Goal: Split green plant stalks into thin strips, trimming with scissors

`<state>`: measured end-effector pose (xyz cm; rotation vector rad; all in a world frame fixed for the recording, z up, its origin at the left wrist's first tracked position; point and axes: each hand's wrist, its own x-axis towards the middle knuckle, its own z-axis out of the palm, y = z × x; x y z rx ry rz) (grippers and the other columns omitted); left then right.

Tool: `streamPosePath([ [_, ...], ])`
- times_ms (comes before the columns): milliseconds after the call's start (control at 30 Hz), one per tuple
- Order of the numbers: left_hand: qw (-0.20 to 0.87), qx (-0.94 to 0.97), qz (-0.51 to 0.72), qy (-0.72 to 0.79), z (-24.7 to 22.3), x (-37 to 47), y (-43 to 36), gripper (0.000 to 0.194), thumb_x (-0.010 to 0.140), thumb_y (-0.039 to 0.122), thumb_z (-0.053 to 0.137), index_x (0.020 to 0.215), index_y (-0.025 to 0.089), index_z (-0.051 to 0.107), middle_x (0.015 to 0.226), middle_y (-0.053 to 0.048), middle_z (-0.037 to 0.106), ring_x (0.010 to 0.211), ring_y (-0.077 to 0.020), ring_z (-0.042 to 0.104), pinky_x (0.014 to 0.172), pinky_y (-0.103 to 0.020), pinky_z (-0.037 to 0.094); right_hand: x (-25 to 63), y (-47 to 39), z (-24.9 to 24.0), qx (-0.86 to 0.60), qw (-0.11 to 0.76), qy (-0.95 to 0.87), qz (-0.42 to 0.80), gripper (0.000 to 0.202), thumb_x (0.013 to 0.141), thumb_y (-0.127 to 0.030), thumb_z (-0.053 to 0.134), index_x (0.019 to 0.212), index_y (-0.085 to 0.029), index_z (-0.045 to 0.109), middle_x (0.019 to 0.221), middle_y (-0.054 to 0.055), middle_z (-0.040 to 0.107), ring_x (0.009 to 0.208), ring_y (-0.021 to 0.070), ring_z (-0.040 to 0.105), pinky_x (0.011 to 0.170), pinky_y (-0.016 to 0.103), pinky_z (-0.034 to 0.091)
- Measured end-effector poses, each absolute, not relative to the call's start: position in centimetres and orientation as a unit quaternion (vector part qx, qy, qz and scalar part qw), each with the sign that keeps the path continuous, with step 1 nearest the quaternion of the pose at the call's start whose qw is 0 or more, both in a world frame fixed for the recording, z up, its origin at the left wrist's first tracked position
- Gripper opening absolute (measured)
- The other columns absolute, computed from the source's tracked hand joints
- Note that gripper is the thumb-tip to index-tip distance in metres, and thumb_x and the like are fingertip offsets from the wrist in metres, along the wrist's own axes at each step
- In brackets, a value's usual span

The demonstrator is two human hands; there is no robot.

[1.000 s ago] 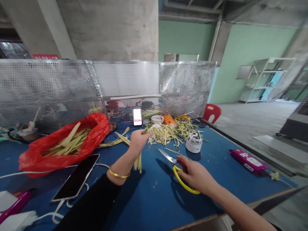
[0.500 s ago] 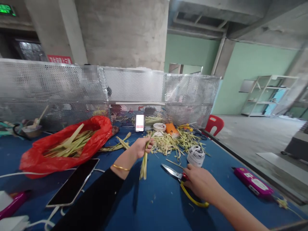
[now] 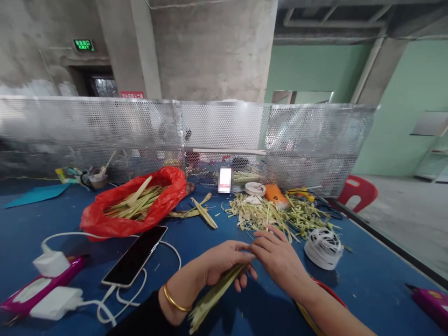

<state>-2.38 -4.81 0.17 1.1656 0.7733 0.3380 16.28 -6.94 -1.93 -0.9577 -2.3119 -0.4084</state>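
A bundle of dried leaf strips [image 3: 219, 294] slants down from my left hand [image 3: 227, 263], which is closed around its upper part. My right hand [image 3: 276, 256] meets the left at the bundle's upper end. Its thumb and forefinger are pinched there, the other fingers stretched forward, and the exact contact is hidden. Beneath my right forearm lie the scissors, with a red handle [image 3: 331, 293] and a yellow handle [image 3: 308, 319] partly showing; their blades are hidden. A ball of white flat cord [image 3: 324, 249] sits right of my right hand.
Cut leaf scraps [image 3: 259, 212] are heaped ahead, near a tape roll [image 3: 255, 188] and an orange packet [image 3: 276, 196]. Left are a red plastic bag [image 3: 89, 217] of leaves, a phone [image 3: 136, 256], white cables and chargers [image 3: 58, 303]. A perforated metal screen [image 3: 220, 123] stands behind.
My right hand has let go of the scissors and moved left to the bundle. My left hand has come nearer, tilting the bundle toward the lower left. The view has turned left.
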Motion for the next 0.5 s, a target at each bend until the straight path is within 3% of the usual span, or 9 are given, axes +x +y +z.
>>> streamPosePath([
  [133, 0.795, 0.491, 0.172, 0.312, 1.2, -3.6, -4.1, 0.051, 0.082, 0.057, 0.051, 0.110, 0.014, 0.056, 0.079, -0.008, 0.070, 0.049, -0.0131, 0.061, 0.046, -0.025, 0.048, 17.7, -6.1, -1.6, -0.458, 0.345, -0.815, -0.086, 0.020, 0.089, -0.018, 0.050, 0.092, -0.023, 0.069, 0.084, 0.004, 0.070, 0.089, 0.0204, 0.061, 0.097, 0.042, 0.032],
  [233, 0.825, 0.433, 0.229, 0.280, 2.0, -4.4, -3.6, 0.052, 0.086, 0.056, 0.044, 0.107, 0.011, 0.061, 0.085, -0.011, 0.070, 0.055, -0.0150, 0.062, 0.048, -0.026, 0.048, 18.0, -5.3, -2.0, -0.526, 0.411, -0.738, 0.100, 0.024, 0.086, -0.030, 0.051, 0.078, -0.019, 0.071, 0.075, 0.005, 0.069, 0.075, 0.0212, 0.062, 0.079, 0.036, 0.042],
  [333, 0.769, 0.387, 0.383, 0.335, 1.4, -3.9, -3.6, 0.032, 0.081, 0.035, 0.059, 0.105, 0.015, 0.064, 0.087, -0.006, 0.069, 0.059, -0.0107, 0.060, 0.052, -0.021, 0.046, 17.2, -5.4, -2.6, -0.526, 0.450, -0.664, 0.284, 0.034, 0.081, -0.040, 0.054, 0.059, -0.017, 0.067, 0.066, 0.004, 0.068, 0.068, 0.0210, 0.061, 0.066, 0.031, 0.042],
  [400, 0.702, 0.438, 0.409, 0.385, 0.3, -3.0, -3.9, 0.040, 0.068, 0.021, 0.072, 0.106, 0.017, 0.065, 0.092, -0.005, 0.069, 0.069, -0.0117, 0.061, 0.056, -0.020, 0.045, 16.2, -5.9, -2.9, -0.511, 0.443, -0.652, 0.343, 0.038, 0.079, -0.043, 0.056, 0.054, -0.016, 0.065, 0.062, 0.003, 0.066, 0.063, 0.0186, 0.057, 0.062, 0.029, 0.039],
  [500, 0.652, 0.510, 0.398, 0.395, -1.1, -1.6, -4.5, 0.030, 0.067, 0.029, 0.072, 0.093, 0.014, 0.070, 0.080, -0.004, 0.067, 0.067, -0.0115, 0.057, 0.056, -0.020, 0.040, 14.8, -6.9, -3.1, -0.496, 0.416, -0.663, 0.375, 0.038, 0.079, -0.042, 0.055, 0.054, -0.016, 0.064, 0.057, 0.001, 0.062, 0.059, 0.0158, 0.052, 0.059, 0.027, 0.036],
])
